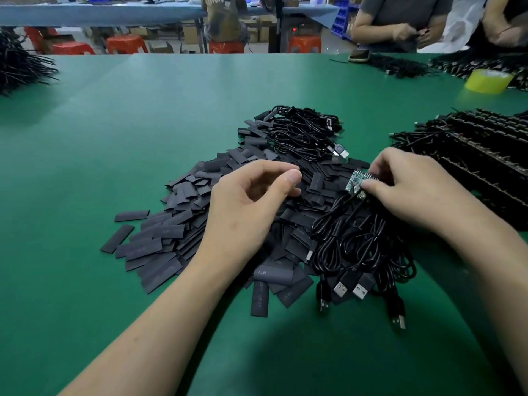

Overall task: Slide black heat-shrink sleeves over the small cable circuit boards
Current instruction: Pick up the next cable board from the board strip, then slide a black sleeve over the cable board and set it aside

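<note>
A large heap of flat black heat-shrink sleeves lies on the green table. My right hand pinches a small green circuit board between thumb and fingers, and its black cable trails down into a coil of USB cables. My left hand hovers over the sleeve heap with its fingers loosely curled and thumb near the forefinger; I see nothing held in it. A second bundle of black cables lies behind the heap.
Rows of stacked black cables fill the right side. A yellow tape roll stands at the far right, and a black cable bundle at the far left. Other people work at the far right table edge. Several USB plugs lie near me.
</note>
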`<action>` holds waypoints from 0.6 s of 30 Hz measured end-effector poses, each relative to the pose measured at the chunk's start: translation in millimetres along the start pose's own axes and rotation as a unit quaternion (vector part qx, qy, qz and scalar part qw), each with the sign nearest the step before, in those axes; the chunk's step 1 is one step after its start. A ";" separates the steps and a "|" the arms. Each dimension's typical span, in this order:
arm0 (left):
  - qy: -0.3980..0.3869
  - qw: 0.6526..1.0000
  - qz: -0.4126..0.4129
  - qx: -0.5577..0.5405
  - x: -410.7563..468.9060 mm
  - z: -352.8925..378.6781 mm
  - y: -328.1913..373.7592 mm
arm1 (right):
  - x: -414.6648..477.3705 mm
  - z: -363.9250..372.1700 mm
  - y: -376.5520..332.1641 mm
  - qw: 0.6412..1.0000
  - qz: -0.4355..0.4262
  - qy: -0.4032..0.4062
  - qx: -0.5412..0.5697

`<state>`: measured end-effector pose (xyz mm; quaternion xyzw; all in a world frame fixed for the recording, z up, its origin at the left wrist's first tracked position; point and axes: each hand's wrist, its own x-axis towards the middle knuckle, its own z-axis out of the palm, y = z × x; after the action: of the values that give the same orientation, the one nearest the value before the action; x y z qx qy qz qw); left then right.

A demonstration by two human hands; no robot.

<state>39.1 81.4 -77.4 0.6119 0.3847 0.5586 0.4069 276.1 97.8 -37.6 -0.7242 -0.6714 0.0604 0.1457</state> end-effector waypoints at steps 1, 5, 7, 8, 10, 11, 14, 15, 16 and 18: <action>-0.001 1.000 0.000 0.002 -0.2 -0.1 -0.1 | -0.4 -0.9 1.7 0.999 -0.006 0.017 0.027; -0.006 1.000 0.000 0.011 -0.3 0.3 -0.7 | -1.1 -5.2 7.7 0.989 -0.042 0.044 0.135; -0.010 1.000 0.002 0.016 -0.5 0.5 -0.5 | -1.4 -6.1 9.5 0.972 -0.068 0.046 0.220; -0.012 1.000 0.003 0.018 -0.7 0.4 -0.3 | -1.9 -6.9 9.2 0.959 -0.083 0.045 0.266; -0.018 1.000 0.003 0.020 -1.1 0.3 0.4 | -2.0 -8.8 8.7 0.937 -0.113 0.043 0.328; -0.021 1.000 0.003 0.020 -1.5 0.5 1.0 | -1.9 -9.3 8.3 0.929 -0.128 0.044 0.344; -0.030 0.999 -0.006 0.012 -2.3 2.3 1.9 | -1.9 -8.5 6.3 0.911 -0.152 0.055 0.379; -0.032 0.999 -0.010 0.009 -2.6 2.8 2.2 | -2.5 -7.8 5.5 0.902 -0.152 0.053 0.401; -0.034 0.999 -0.012 0.008 -2.7 3.2 2.2 | -3.5 -6.7 4.2 0.892 -0.150 0.047 0.423; -0.040 0.999 -0.015 0.007 -2.6 3.5 1.7 | -5.0 -3.8 2.0 0.885 -0.149 0.044 0.439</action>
<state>42.5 78.1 -76.9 0.6307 0.3812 0.5252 0.4255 278.6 92.3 -35.1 -0.4790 -0.6694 0.2949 0.4853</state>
